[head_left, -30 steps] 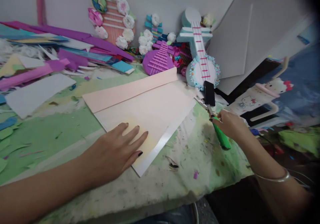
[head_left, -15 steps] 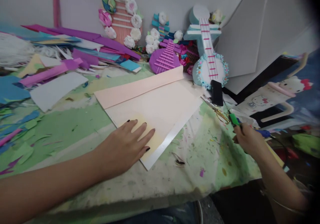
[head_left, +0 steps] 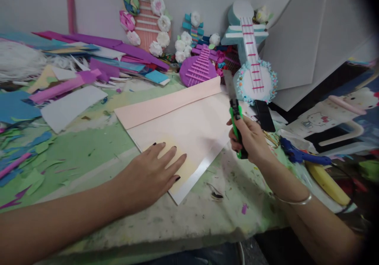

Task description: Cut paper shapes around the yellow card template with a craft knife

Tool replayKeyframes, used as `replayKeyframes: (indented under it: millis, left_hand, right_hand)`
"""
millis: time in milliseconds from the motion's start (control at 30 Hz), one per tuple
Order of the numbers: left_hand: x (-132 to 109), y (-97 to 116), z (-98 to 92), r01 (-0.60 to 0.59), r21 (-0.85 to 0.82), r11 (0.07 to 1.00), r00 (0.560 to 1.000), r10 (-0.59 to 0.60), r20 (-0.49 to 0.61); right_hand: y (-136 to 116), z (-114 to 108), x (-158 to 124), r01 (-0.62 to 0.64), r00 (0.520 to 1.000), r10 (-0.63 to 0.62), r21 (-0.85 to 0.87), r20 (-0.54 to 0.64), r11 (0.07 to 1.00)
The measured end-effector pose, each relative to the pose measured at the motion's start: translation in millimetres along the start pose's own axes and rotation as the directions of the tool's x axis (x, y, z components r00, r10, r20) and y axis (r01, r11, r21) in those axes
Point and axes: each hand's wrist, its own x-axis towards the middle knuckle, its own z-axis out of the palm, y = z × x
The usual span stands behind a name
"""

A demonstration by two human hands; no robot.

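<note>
1. My right hand [head_left: 250, 139] has its fingers clenched around a green-handled cutter [head_left: 236, 119], blade pointing up the frame.
2. Half a second ago it was farther right, past the scissors [head_left: 272, 139]; now it overlaps the right corner of the pale sheet [head_left: 192, 125], so blade and sheet seem within reach.
3. My left hand [head_left: 155, 170] lies spread on the sheet, grasping nothing.
4. The sheet lies mid-frame on the stained surface [head_left: 204, 221].

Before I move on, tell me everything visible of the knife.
The knife has a green-and-black, plastic-looking handle and a grey, metallic-looking blade, exposed. The right hand's grip wraps the handle, partly hiding it. The blade points toward the picture's top, slightly left. In view, the knife overlaps the pink sheet at right; contact there is unclear.
</note>
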Motion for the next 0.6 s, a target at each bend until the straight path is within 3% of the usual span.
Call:
replayKeyframes:
  millis: [233,600]
  left_hand:
    - [3,3,0.0,0.023,-0.026,0.999,1.000,-0.023,0.015]
    - [3,4,1.4,0.066,-0.049,0.997,0.997,-0.064,0.049]
  right_hand:
    - [17,33,19,-0.127,0.988,0.119,0.083,0.096,0.988]
    - [21,32,17,-0.260,0.963,0.241,0.191,0.120,0.946]
